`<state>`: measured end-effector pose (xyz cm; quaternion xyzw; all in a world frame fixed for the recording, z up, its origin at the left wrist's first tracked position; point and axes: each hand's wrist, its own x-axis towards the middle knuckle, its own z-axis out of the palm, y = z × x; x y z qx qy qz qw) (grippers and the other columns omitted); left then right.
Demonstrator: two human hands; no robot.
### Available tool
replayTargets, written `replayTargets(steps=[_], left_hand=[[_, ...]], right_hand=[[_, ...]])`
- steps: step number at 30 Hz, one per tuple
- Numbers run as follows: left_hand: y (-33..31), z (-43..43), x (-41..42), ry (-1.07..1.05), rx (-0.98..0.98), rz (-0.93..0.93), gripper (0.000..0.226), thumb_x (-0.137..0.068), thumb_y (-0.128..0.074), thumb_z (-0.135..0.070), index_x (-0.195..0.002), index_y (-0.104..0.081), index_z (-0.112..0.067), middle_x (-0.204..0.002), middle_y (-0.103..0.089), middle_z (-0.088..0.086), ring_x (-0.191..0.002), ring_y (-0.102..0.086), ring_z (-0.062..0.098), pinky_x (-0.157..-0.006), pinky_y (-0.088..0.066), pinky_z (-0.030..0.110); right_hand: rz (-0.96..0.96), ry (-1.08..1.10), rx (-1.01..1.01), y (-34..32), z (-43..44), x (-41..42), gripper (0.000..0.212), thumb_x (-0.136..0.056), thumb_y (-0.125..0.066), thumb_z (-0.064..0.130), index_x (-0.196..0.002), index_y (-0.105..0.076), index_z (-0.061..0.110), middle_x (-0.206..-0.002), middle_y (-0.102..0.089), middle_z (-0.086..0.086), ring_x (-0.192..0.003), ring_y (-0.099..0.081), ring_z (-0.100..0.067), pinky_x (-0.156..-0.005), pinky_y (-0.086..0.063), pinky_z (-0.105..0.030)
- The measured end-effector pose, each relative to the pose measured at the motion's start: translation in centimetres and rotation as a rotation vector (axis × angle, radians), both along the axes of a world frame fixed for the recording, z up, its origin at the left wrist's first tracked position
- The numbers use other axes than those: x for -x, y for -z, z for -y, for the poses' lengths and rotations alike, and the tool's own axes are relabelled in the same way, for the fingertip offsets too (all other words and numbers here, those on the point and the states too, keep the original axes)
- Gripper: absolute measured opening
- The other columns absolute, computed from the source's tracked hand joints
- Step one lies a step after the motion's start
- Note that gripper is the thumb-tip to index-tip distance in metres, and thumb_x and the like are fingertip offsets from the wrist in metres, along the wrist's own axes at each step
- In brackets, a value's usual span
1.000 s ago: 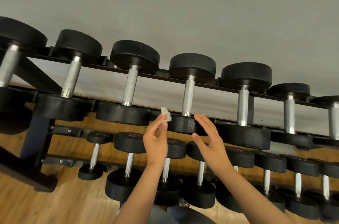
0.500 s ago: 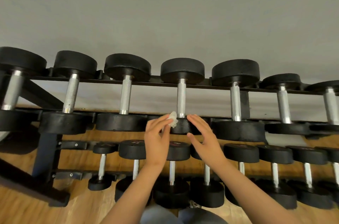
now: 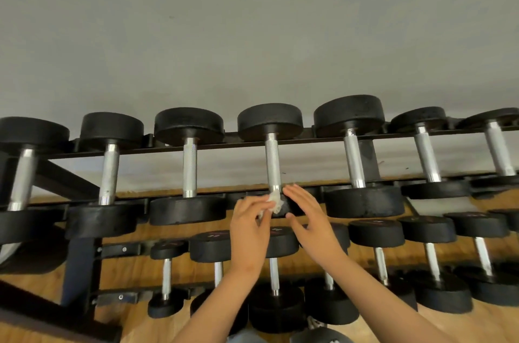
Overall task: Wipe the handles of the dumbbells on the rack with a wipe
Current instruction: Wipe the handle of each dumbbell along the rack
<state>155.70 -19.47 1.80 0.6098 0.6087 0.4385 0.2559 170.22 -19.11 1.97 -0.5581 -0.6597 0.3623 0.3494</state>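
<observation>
A black rack (image 3: 196,149) holds a top row of black dumbbells with silver handles. My left hand (image 3: 248,233) pinches a small crumpled white wipe (image 3: 273,202) at the lower end of the middle dumbbell's handle (image 3: 273,163), just above its near weight. My right hand (image 3: 311,223) is held beside it with straight fingers, its fingertips close to the wipe and the near weight. I cannot tell whether those fingers touch the wipe.
A lower row of smaller dumbbells (image 3: 376,233) sits under my forearms. The rack's black leg (image 3: 80,269) stands at the left on a wooden floor (image 3: 33,281). A grey wall (image 3: 252,33) fills the upper half.
Both hands moved up and slightly right to the foot of the middle handle, bringing the wipe against it. The view has tilted, so the rack sits lower in frame.
</observation>
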Motion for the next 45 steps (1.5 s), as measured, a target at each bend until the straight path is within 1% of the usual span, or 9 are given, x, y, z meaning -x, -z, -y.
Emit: replayTargets(steps=[4,8,14,20,24,28,32,38,45], left_hand=[[0.3,0.3,0.7,0.077,0.026,-0.031,0.032,-0.081,-0.073,-0.001,-0.094,-0.072,-0.03,-0.097,-0.057,-0.027,-0.101,-0.054,-0.005,-0.093,-0.041,0.008],[-0.8,-1.7,1.4,0.122,0.035,-0.014,0.025,-0.082,-0.074,-0.006,-0.094,-0.073,-0.028,-0.093,-0.062,-0.017,-0.097,-0.056,0.0,-0.09,-0.044,0.012],[-1.5,-2.6,1.5,0.13,0.067,0.086,0.027,-0.082,-0.074,-0.005,-0.093,-0.07,-0.03,-0.096,-0.065,-0.015,-0.096,-0.061,0.001,-0.086,-0.05,0.016],[-4.0,-5.6,0.1,0.237,0.149,0.239,0.028,-0.083,-0.074,-0.009,-0.1,-0.062,-0.029,-0.108,-0.061,-0.01,-0.102,-0.06,-0.003,-0.082,-0.053,0.014],[-4.2,-6.9,-0.2,0.228,0.186,0.275,0.03,-0.085,-0.071,-0.004,-0.1,-0.063,-0.029,-0.11,-0.058,-0.009,-0.107,-0.061,0.005,-0.088,-0.054,0.021],[-4.3,-7.3,-0.4,0.204,0.211,0.308,0.031,-0.082,-0.073,-0.006,-0.099,-0.06,-0.028,-0.106,-0.065,-0.007,-0.098,-0.064,0.003,-0.083,-0.055,0.02],[-4.5,-7.1,-0.7,0.264,0.248,0.388,0.026,-0.083,-0.073,-0.004,-0.096,-0.057,-0.019,-0.102,-0.066,-0.005,-0.097,-0.065,0.004,-0.082,-0.053,0.019],[-4.1,-6.9,-0.2,0.244,0.288,0.466,0.024,-0.085,-0.068,0.001,-0.098,-0.054,-0.014,-0.094,-0.067,-0.005,-0.093,-0.066,0.008,-0.081,-0.053,0.02],[-0.9,-7.5,-1.3,-0.142,0.179,0.237,0.012,-0.098,-0.052,-0.014,-0.089,-0.054,-0.023,-0.092,-0.058,-0.003,-0.092,-0.056,0.012,-0.081,-0.043,0.018]], right_hand=[[-0.022,0.031,0.0,0.2,0.0,0.3,0.053,-0.094,-0.056,0.004,-0.132,-0.042,0.039,-0.138,-0.036,0.029,-0.134,-0.024,0.016,-0.107,-0.016,-0.002],[-0.054,0.101,-0.029,-0.1,-0.4,0.6,0.044,-0.094,-0.056,0.005,-0.123,-0.051,0.037,-0.126,-0.048,0.026,-0.123,-0.037,0.017,-0.103,-0.025,-0.002],[-0.095,0.125,0.045,-2.0,-1.8,0.5,0.039,-0.089,-0.066,0.021,-0.112,-0.051,0.049,-0.11,-0.058,0.026,-0.109,-0.051,0.007,-0.093,-0.038,-0.008],[-0.114,0.141,0.012,-3.5,-4.5,0.2,0.029,-0.086,-0.07,0.022,-0.112,-0.061,0.031,-0.106,-0.064,0.013,-0.096,-0.059,-0.002,-0.087,-0.052,-0.027],[0.087,0.286,-0.198,-3.9,-5.5,-0.5,0.044,-0.081,-0.075,0.016,-0.119,-0.057,0.026,-0.11,-0.05,0.013,-0.097,-0.049,0.002,-0.087,-0.039,-0.007],[0.205,0.145,-0.353,-4.1,-5.5,-0.1,0.032,-0.081,-0.073,0.006,-0.111,-0.065,0.015,-0.107,-0.056,0.003,-0.102,-0.05,-0.006,-0.091,-0.038,-0.007],[0.1,0.109,-0.224,-3.3,-5.7,-0.3,0.034,-0.083,-0.071,0.005,-0.114,-0.067,0.02,-0.114,-0.058,0.008,-0.108,-0.053,-0.002,-0.096,-0.039,-0.009],[-0.006,-0.019,0.006,-2.8,-6.9,-1.1,0.023,-0.086,-0.07,0.009,-0.105,-0.069,0.021,-0.098,-0.064,0.011,-0.09,-0.06,0.0,-0.081,-0.048,-0.011],[0.033,0.064,0.277,-0.7,-8.8,-2.2,0.012,-0.084,-0.071,0.012,-0.089,-0.068,0.023,-0.091,-0.069,0.008,-0.087,-0.063,-0.001,-0.079,-0.05,-0.014]])
